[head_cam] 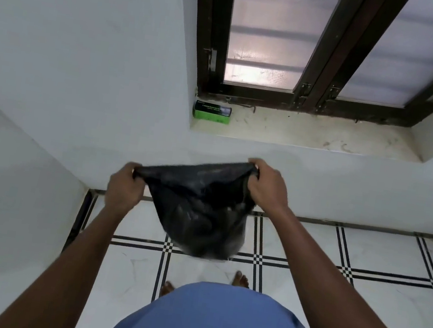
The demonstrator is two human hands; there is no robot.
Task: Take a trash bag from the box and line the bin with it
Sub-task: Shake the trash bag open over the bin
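A black trash bag [200, 209] hangs in the air in front of me, stretched between both hands, its lower part blurred. My left hand [125, 186] grips the bag's left top edge. My right hand [267, 185] grips its right top edge, a little higher. The green box [212, 111] of bags lies on the window sill's left end, above and beyond the bag. No bin is in view.
A white wall rises ahead and to the left, forming a corner. The stone window sill [326, 135] runs under a dark-framed window [317, 66]. The floor [364, 259] is white tile with black lines. My bare feet [241, 278] stand near the wall.
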